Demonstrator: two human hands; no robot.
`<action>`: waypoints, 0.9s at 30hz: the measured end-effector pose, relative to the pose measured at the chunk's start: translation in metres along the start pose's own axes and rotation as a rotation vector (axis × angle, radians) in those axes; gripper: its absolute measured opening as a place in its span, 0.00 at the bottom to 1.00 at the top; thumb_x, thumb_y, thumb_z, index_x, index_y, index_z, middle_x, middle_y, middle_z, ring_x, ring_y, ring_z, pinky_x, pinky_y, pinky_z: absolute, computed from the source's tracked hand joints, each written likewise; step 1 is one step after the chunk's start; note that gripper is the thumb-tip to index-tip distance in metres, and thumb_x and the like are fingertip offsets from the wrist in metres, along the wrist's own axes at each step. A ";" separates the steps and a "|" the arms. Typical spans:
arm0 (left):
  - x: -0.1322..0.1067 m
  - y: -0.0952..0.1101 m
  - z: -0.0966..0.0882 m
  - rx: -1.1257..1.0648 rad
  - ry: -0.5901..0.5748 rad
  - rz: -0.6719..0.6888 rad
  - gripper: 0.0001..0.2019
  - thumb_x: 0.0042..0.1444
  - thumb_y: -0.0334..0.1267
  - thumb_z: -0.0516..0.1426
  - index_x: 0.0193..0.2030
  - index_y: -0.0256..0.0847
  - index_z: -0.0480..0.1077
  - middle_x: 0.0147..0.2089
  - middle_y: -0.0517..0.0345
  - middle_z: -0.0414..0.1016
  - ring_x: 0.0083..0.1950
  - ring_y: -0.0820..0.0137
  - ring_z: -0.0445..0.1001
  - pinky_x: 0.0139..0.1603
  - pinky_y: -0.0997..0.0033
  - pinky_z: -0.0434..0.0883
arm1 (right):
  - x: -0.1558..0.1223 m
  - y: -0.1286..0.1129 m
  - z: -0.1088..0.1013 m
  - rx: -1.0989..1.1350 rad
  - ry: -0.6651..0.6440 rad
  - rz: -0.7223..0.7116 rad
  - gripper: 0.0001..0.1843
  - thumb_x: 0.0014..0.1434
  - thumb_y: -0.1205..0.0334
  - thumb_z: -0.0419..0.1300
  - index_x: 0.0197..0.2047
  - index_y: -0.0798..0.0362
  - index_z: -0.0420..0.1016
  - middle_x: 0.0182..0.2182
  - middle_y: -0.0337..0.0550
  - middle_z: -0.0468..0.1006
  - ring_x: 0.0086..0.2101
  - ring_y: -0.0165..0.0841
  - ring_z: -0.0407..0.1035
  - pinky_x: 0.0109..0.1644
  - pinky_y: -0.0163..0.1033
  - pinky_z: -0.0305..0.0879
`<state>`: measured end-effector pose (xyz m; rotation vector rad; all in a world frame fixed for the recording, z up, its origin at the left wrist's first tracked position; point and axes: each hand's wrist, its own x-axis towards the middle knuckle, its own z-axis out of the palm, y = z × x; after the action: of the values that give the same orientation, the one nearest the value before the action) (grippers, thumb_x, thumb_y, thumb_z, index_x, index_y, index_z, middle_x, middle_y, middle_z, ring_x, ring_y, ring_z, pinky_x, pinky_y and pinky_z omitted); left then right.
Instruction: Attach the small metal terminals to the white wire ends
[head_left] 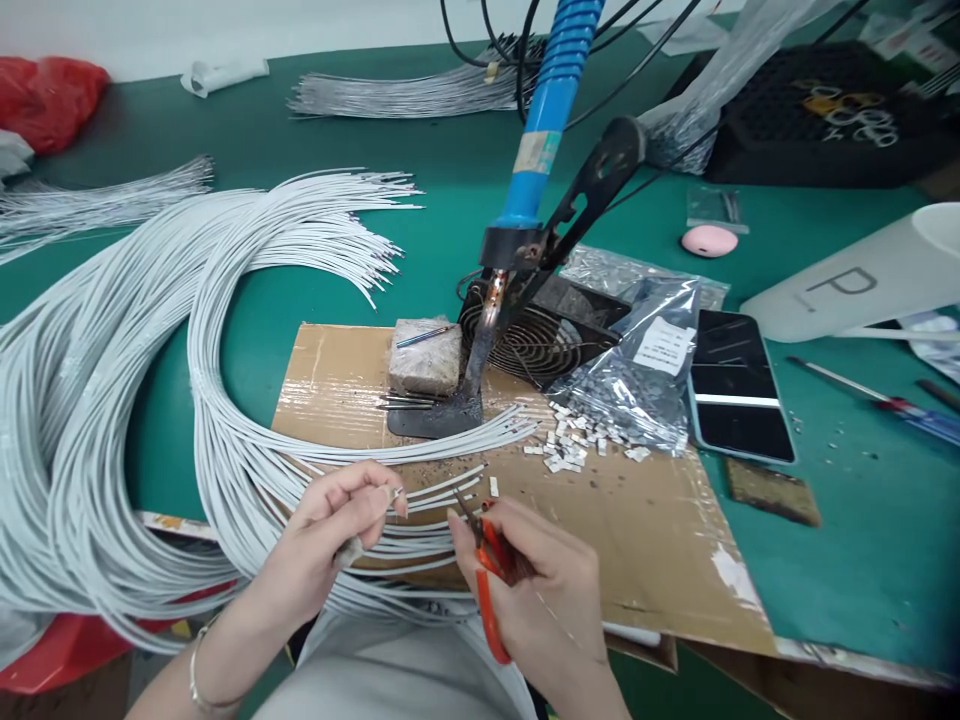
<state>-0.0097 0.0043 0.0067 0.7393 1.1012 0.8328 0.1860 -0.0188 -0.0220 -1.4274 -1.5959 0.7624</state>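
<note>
My left hand is closed, its thumb and forefinger pinching the tip of a white cable; most of what it holds is hidden by the fingers. My right hand is wrapped round orange-handled pliers, their dark thin jaws pointing up and left towards my left hand, a short gap away. Under and around both hands runs a bundle of white cables, its ends fanned out over the cardboard. One small white piece lies just beyond the plier tips.
Ahead stands a soldering iron with a blue handle, beside a block and a black fan. Small white pieces are scattered by a plastic bag. To the right are a phone, a screwdriver and a white cup.
</note>
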 end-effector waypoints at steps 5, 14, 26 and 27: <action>-0.002 -0.006 -0.001 0.048 -0.019 0.027 0.16 0.63 0.51 0.64 0.35 0.39 0.75 0.22 0.67 0.60 0.24 0.76 0.48 0.24 0.74 0.46 | 0.002 -0.007 0.011 0.201 0.036 -0.047 0.05 0.61 0.68 0.67 0.41 0.53 0.83 0.26 0.36 0.69 0.23 0.27 0.61 0.23 0.32 0.57; -0.006 -0.013 0.000 0.111 -0.124 -0.005 0.16 0.65 0.52 0.61 0.37 0.39 0.74 0.23 0.67 0.58 0.25 0.75 0.51 0.25 0.73 0.48 | 0.011 -0.011 -0.004 0.173 -0.128 -0.212 0.13 0.58 0.78 0.60 0.39 0.53 0.81 0.24 0.33 0.62 0.24 0.26 0.57 0.25 0.33 0.52; -0.007 -0.002 0.004 0.196 -0.170 -0.038 0.17 0.66 0.51 0.60 0.36 0.39 0.76 0.24 0.66 0.59 0.25 0.74 0.49 0.26 0.71 0.46 | 0.006 -0.001 -0.010 0.283 -0.028 -0.072 0.11 0.61 0.75 0.63 0.37 0.51 0.85 0.24 0.34 0.68 0.23 0.26 0.62 0.23 0.31 0.57; -0.006 -0.003 0.004 0.193 -0.173 -0.038 0.17 0.66 0.52 0.60 0.36 0.39 0.76 0.23 0.66 0.58 0.25 0.74 0.49 0.26 0.71 0.46 | 0.005 -0.001 -0.009 0.295 -0.045 -0.092 0.12 0.60 0.75 0.64 0.42 0.50 0.85 0.24 0.34 0.68 0.22 0.26 0.62 0.23 0.31 0.56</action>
<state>-0.0070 -0.0028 0.0086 0.9314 1.0448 0.6234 0.1934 -0.0146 -0.0160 -1.1247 -1.4996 0.9378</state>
